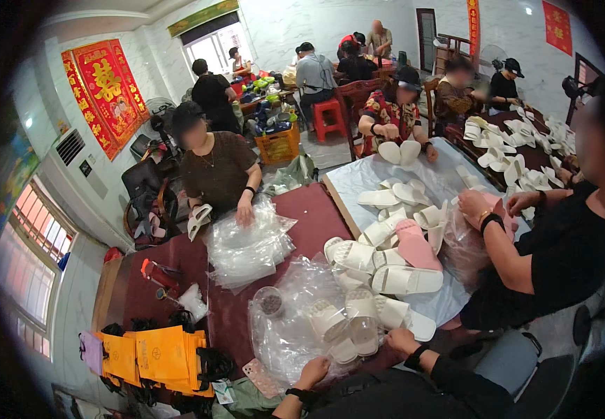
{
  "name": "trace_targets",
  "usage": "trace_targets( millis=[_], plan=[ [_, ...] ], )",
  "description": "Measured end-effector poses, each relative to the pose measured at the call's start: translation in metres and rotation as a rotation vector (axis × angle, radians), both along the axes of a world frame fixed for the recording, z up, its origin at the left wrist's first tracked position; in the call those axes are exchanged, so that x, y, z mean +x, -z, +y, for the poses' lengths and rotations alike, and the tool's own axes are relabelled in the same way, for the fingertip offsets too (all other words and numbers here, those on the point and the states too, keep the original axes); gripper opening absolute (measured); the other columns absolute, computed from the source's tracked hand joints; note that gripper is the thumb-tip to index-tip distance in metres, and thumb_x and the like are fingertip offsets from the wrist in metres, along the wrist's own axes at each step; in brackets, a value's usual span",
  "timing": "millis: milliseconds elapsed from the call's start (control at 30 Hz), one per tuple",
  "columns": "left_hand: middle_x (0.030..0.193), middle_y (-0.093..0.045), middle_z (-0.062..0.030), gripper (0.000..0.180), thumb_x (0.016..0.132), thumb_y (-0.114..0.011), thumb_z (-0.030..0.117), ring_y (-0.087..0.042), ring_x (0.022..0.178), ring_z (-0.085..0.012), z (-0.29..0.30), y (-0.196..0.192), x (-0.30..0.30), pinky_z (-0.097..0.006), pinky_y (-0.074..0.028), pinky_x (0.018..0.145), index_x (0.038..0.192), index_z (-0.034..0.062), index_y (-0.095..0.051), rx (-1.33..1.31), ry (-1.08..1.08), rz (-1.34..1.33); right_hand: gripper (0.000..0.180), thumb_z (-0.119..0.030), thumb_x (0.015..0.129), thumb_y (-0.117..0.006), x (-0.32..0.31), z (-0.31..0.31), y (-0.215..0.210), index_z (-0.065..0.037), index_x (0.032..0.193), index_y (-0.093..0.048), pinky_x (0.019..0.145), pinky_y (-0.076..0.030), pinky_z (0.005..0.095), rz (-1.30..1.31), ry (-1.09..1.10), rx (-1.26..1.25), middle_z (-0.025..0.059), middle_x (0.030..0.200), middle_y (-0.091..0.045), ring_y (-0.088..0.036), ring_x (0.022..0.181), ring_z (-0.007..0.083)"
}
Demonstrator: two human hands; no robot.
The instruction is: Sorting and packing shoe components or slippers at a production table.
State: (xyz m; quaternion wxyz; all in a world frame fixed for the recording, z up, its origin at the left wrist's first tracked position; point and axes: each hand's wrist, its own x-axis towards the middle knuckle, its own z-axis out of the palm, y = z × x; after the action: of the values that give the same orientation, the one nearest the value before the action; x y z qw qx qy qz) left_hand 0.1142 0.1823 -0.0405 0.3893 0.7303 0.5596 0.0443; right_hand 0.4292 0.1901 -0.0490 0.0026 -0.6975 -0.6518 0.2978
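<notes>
In front of me on the dark red table lies a pair of white slippers (345,350), partly under a clear plastic bag (295,353). My left hand (314,372) is closed, pinching the bag's near edge left of the slippers. Just right of the pair, my right hand (402,341) has its fingers curled in at the bag's edge; the fingertips are partly hidden. More white slippers (360,314) with ridged straps lie right beyond, heaped toward the right. Flat clear bags (285,286) spread out to the left, with a round clear tub (269,301) of small dark pieces on them.
Orange bags (170,355) and a phone (260,377) lie at the near left. A co-worker stands across the table by a stack of clear bags (250,248); another at right handles a pink slipper (496,209). Pink slippers (416,244) top the heap on a pale-covered table (358,178).
</notes>
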Motion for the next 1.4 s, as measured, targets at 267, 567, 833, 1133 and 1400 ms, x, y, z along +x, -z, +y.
trace_targets(
  millis=[267, 567, 833, 1133, 1400],
  plan=[
    [0.086, -0.062, -0.0185, 0.028, 0.084, -0.048, 0.027, -0.058, 0.083, -0.0356, 0.005, -0.019, 0.000, -0.042, -0.046, 0.073, 0.093, 0.0035, -0.059, 0.081, -0.067, 0.046, 0.033, -0.036, 0.080, -0.049, -0.002, 0.030, -0.024, -0.008, 0.079, -0.067, 0.062, -0.049, 0.0402, 0.082, -0.086, 0.009, 0.0138, 0.073, -0.064, -0.062, 0.068, 0.0301],
    [0.071, -0.062, -0.0162, 0.031, 0.083, -0.048, 0.027, -0.062, 0.068, -0.0284, 0.027, -0.064, -0.004, -0.036, -0.046, 0.063, 0.077, 0.0008, -0.063, 0.160, -0.347, -0.268, 0.032, -0.027, 0.080, -0.053, 0.003, 0.063, -0.088, 0.001, 0.069, -0.063, 0.055, -0.046, 0.0273, 0.603, 0.032, 0.080, 0.0067, 0.061, -0.061, -0.057, 0.057, 0.0132],
    [0.064, -0.060, -0.0057, 0.025, 0.081, -0.050, 0.013, -0.053, 0.059, -0.0110, 0.045, -0.185, -0.015, -0.025, -0.042, 0.056, 0.066, -0.0022, -0.061, 0.155, -0.550, -0.830, 0.029, -0.017, 0.085, -0.049, -0.013, 0.072, -0.229, 0.000, 0.062, -0.054, 0.053, -0.041, 0.0251, 1.183, 0.089, 0.172, 0.0015, 0.058, -0.053, -0.049, 0.054, 0.0097],
    [0.055, -0.058, -0.0056, 0.031, 0.085, -0.048, 0.012, -0.052, 0.050, -0.0105, 0.017, -0.277, -0.033, -0.023, -0.039, 0.050, 0.060, -0.0019, -0.059, 0.036, -0.367, -0.726, 0.025, -0.012, 0.081, -0.052, 0.015, 0.062, -0.291, -0.002, 0.059, -0.049, 0.046, -0.034, 0.0235, 1.361, 0.092, -0.105, 0.0043, 0.055, -0.047, -0.044, 0.048, 0.0114],
    [0.059, -0.059, -0.0120, 0.030, 0.085, -0.046, 0.009, -0.055, 0.054, -0.0165, 0.003, -0.281, -0.022, -0.027, -0.043, 0.054, 0.060, -0.0053, -0.056, 0.052, -0.507, -1.068, 0.025, -0.010, 0.079, -0.049, 0.021, 0.052, -0.292, 0.000, 0.056, -0.050, 0.048, -0.035, 0.0234, 1.310, 0.023, -0.030, 0.0043, 0.054, -0.050, -0.044, 0.048, 0.0106]
  ],
)
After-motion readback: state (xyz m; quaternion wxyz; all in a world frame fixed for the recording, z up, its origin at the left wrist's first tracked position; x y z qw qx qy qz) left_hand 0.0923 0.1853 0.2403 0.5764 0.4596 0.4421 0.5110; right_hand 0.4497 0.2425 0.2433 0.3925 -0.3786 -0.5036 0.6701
